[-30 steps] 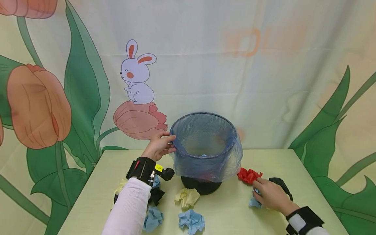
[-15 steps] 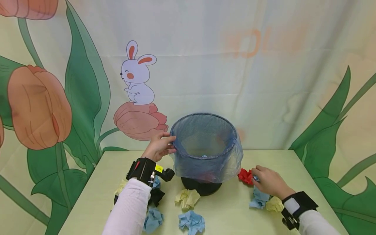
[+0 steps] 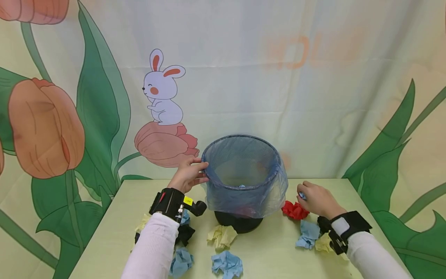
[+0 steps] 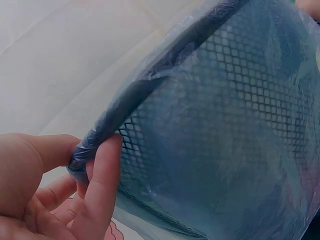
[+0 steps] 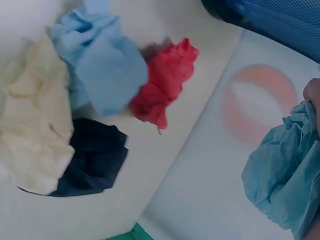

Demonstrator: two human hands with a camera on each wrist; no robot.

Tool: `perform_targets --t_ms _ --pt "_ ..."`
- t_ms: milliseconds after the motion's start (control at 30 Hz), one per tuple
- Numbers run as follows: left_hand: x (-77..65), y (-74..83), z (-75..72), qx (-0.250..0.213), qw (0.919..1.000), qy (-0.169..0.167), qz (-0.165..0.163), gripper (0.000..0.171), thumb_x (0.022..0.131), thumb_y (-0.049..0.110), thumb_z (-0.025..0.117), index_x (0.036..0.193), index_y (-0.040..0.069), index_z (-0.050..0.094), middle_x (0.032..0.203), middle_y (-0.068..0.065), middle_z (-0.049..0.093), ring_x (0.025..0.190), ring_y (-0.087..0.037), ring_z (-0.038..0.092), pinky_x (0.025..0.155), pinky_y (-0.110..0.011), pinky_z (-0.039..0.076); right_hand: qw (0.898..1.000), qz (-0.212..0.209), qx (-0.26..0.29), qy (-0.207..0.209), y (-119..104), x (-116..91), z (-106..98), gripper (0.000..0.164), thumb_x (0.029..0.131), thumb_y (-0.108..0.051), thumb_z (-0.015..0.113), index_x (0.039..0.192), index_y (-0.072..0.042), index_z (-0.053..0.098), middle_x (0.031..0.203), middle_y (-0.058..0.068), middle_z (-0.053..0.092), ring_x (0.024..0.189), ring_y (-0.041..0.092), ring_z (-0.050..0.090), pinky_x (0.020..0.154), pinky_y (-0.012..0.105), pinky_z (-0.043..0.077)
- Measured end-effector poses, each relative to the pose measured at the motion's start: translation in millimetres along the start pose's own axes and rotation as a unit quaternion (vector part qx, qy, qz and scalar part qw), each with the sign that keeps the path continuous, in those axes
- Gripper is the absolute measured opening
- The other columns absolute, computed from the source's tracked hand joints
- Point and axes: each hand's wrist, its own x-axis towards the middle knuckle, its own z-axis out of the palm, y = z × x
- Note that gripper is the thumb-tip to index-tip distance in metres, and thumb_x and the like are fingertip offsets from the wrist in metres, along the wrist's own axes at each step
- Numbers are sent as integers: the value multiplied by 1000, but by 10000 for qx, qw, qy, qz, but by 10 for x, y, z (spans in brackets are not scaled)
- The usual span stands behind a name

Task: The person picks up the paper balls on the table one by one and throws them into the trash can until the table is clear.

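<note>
Pinching the rim (image 4: pixel 140 92) of the lined mesh bin (image 3: pixel 244 199) with the left hand (image 3: pixel 188 173); best to brace without tugging; gripping crumpled blue paper (image 5: pixel 282 170) in the right hand (image 3: pixel 319 199), right of the bin near red paper (image 3: pixel 294 210); best lifted high, clear of the rim

gap btwn bin (image 3: pixel 244 199) & r fingers (image 3: pixel 302 188) abv red paper (image 3: pixel 294 210); l fingers (image 4: pixel 105 175) block l rim (image 4: pixel 135 95).

White sleeves (image 3: pixel 150 248) end at black wrist straps (image 3: pixel 168 202), the left bearing a yellow label (image 3: pixel 188 200).
</note>
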Motion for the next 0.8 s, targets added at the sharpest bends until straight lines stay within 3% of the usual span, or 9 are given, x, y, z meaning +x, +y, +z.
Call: perform_targets --t_ms 233,433,800 --pt "19 -6 -6 13 10000 -14 -35 44 92 17 57 132 8 41 98 -9 50 71 -16 55 65 -25 56 9999 111 -14 -108 7 174 -115 9 82 -17 65 82 -14 57 73 -2 50 57 10 45 48 22 42" --pt "22 1 -5 22 10000 -16 28 44 92 17 57 132 8 41 97 -9 50 70 -16 54 65 -25 56 10000 -32 15 -63 -1 325 -233 11 81 -17 67 84 -11 58 75 1 52 59 12 48 52 25 47" --pt "22 -14 -8 27 10000 28 60 43 92 17 57 131 8 42 97 -9 49 69 -16 54 64 -25 56 9998 -179 -56 15 -32 548 -446 8 84 -15 63 83 -10 57 75 2 52 59 13 49 51 27 45"
